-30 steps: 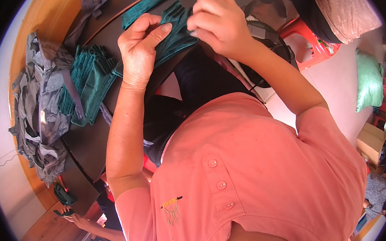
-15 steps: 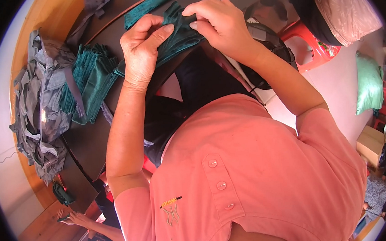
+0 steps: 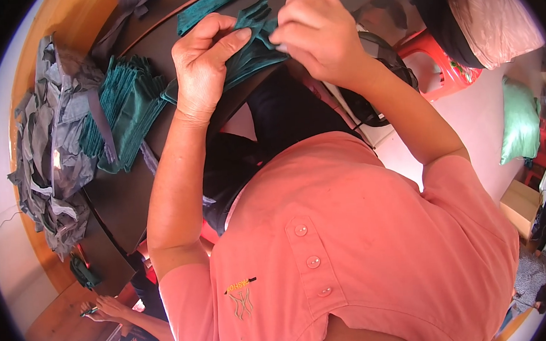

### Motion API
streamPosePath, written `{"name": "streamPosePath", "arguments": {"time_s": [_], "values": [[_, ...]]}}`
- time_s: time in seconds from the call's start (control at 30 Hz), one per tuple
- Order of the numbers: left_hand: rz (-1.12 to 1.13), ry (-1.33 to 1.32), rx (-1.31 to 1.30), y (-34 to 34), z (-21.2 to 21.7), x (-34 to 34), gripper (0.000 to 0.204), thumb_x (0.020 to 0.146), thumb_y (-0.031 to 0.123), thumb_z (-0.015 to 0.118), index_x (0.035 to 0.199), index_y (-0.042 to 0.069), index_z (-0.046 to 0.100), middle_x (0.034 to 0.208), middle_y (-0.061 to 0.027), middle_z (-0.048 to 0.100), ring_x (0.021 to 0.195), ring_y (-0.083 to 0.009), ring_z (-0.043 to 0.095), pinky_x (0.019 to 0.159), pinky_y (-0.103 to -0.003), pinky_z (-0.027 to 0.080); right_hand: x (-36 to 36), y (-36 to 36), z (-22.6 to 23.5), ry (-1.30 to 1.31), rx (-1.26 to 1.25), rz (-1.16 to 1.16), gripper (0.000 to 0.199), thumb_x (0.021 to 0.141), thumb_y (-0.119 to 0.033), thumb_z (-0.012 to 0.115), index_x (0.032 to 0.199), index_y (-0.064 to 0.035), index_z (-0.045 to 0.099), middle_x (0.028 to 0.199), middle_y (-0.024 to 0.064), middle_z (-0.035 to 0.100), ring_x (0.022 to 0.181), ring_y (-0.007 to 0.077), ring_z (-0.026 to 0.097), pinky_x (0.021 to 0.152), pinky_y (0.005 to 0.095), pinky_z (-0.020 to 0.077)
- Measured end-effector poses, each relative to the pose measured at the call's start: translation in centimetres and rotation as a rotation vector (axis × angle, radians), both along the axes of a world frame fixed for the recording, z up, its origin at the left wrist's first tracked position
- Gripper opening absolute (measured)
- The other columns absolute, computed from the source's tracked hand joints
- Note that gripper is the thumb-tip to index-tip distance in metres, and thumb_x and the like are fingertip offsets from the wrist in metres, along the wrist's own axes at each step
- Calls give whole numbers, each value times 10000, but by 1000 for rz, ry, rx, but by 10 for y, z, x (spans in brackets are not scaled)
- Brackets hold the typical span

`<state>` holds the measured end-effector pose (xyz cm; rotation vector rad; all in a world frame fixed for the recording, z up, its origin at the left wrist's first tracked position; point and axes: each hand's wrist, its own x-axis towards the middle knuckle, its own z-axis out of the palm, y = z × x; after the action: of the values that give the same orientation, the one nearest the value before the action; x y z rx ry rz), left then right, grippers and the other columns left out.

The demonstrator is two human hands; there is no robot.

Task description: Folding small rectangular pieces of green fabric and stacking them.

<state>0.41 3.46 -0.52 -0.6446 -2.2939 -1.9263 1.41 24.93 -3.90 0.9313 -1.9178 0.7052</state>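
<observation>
Over the far part of the dark table, my left hand (image 3: 207, 56) pinches a dark green velvety fabric strip (image 3: 256, 52) between thumb and forefinger. My right hand (image 3: 318, 35) is closed at the strip's right edge, its fingers bent and slightly blurred; part of the cloth is hidden behind them. The strip's lower length runs back to the left, behind my left wrist. A thick bundle of similar green strips (image 3: 123, 111) lies left of my left forearm. Beyond my hands, more green fabric (image 3: 217, 3) rests on the table.
Crumpled grey cloth in clear plastic (image 3: 59, 147) is heaped at the left of the dark table (image 3: 115, 200). On the right are a red stool (image 3: 433, 64), a black bag (image 3: 377, 81) and a pale green sack (image 3: 518, 121). Another person's hands (image 3: 105, 307) work at lower left.
My right hand has moved slightly right and turned, its fingers curling in more. The upper end of the green strip has shifted right and fanned out. My left hand stays nearly in place.
</observation>
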Motion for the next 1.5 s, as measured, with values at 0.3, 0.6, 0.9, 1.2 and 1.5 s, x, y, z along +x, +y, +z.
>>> {"name": "streamPosePath", "arguments": {"time_s": [0.3,0.6,0.9,1.2,1.5], "values": [[-7,31,-48,-3,0,-1,87,894,71,731,894,-1,683,774,39,579,729,-54,486,669,-213,392,-1,-8,23,-300,-97,17,100,838,-64,738,907,-105,677,819,22,614,840,221,602,737,328,411],[2,17,-39,-3,-3,0,69,897,61,716,903,1,684,774,41,571,728,-57,474,669,-214,385,-11,-10,29,-159,-53,69,189,759,-55,740,905,-102,630,881,66,558,836,267,580,747,388,395],[-6,15,-24,-2,1,-4,80,902,70,722,907,-5,691,775,43,578,727,-50,482,672,-204,387,1,5,5,-221,104,58,127,801,-71,752,876,-103,655,902,8,621,895,225,604,782,354,415],[-36,18,-11,-7,2,2,69,903,62,730,902,-4,710,784,31,625,737,-56,541,685,-213,432,-6,-21,53,-164,-76,161,396,720,-32,733,1101,-89,642,966,103,614,940,299,609,805,421,416],[106,641,-560,-22,36,15,137,771,-2,746,850,50,647,797,-85,616,775,-288,616,676,-377,512,-1,-2,39,-188,123,210,147,766,-57,745,870,-93,649,885,50,582,854,257,606,758,384,407]]}}
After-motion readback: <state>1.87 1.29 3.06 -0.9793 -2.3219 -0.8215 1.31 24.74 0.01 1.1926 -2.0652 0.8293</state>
